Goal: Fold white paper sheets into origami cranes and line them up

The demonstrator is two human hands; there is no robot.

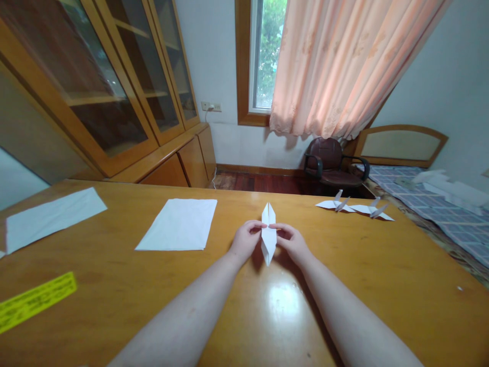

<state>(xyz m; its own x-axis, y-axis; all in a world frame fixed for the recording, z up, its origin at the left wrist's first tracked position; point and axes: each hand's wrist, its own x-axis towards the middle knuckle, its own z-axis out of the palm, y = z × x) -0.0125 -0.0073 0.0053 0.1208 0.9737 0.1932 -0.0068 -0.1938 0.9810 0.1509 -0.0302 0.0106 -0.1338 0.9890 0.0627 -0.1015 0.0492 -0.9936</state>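
Observation:
A narrow folded white paper shape [268, 239], pointed at both ends, stands just above the wooden table [153, 285] in the middle of the view. My left hand [246, 240] pinches its left edge. My right hand [292, 240] pinches its right edge. Both hands are closed on the paper at about its middle height. Two finished white paper cranes [355, 206] lie on the table to the far right of my hands.
A flat white sheet [179, 224] lies left of my hands, another sheet [49, 216] at the far left edge. A yellow label strip [34, 300] sits near left. Behind the table are a glass-door cabinet [114, 92], a chair [330, 163] and a bed [439, 204].

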